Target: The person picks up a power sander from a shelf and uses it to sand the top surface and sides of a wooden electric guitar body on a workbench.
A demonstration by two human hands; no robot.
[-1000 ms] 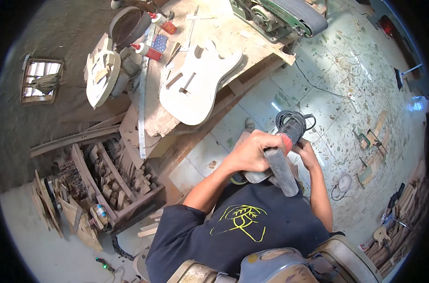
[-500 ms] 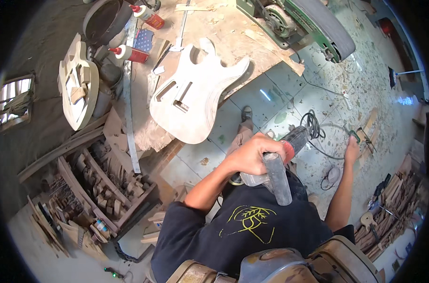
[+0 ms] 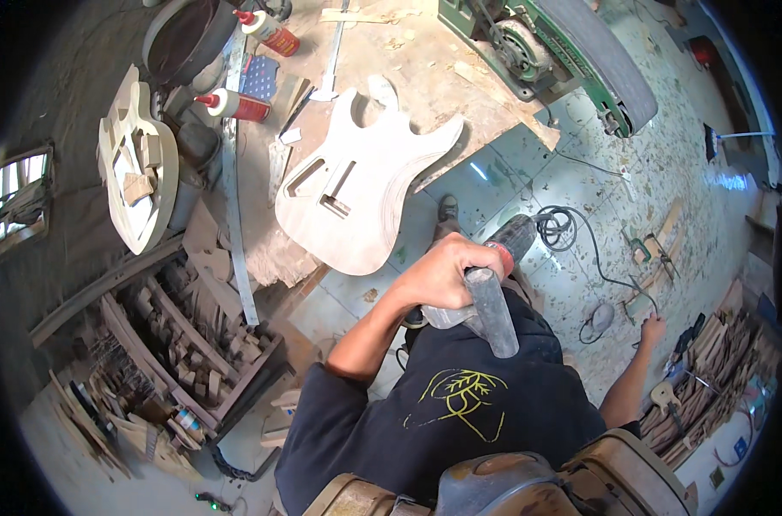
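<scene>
My left hand (image 3: pixel 455 267) is closed around a corded power tool (image 3: pixel 513 238). The tool has a dark, dusty body, a red ring and a grey tube-like piece angled down toward my shirt. Its black cord (image 3: pixel 556 225) hangs in loops past the far end, then runs right to my right hand (image 3: pixel 653 328), whose fingers are closed on it, low at my right side. Ahead on the left, a pale wooden guitar body (image 3: pixel 369 185) lies flat on the workbench (image 3: pixel 425 43), with cut-out slots. Neither hand touches it.
Glue bottles (image 3: pixel 236 105) and a metal ruler (image 3: pixel 233 172) lie on the bench. A green belt sander (image 3: pixel 528 52) stands at its right end. Another guitar body (image 3: pixel 139 163) leans at left. Wood scraps (image 3: pixel 709 378) are piled at right; a rack of blocks (image 3: pixel 193 344) stands lower left.
My right hand has come down and slightly right, drawing the cord along. My left hand and the power tool have shifted a little to the left. The view has moved slightly.
</scene>
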